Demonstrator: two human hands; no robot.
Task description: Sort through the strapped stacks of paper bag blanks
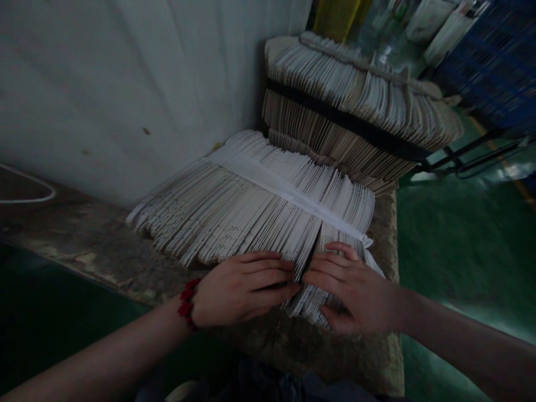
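Paper bundle (251, 206) banded white, second bundle (343, 111) strapped black; left hand (243, 290) and right hand (352, 287) grasp its split front edge.

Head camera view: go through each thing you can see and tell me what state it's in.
White-strapped card stack: fanned, split at its near edge between the hands.
Left hand: fingers lying across the stack's near edge.
Right hand: fingers over the near edge, thumb lower down.
Black-strapped card stack: bound, fanned, behind the white-strapped one.
Red bead bracelet: worn on the left wrist.
Blue crate: partly in view, top right.
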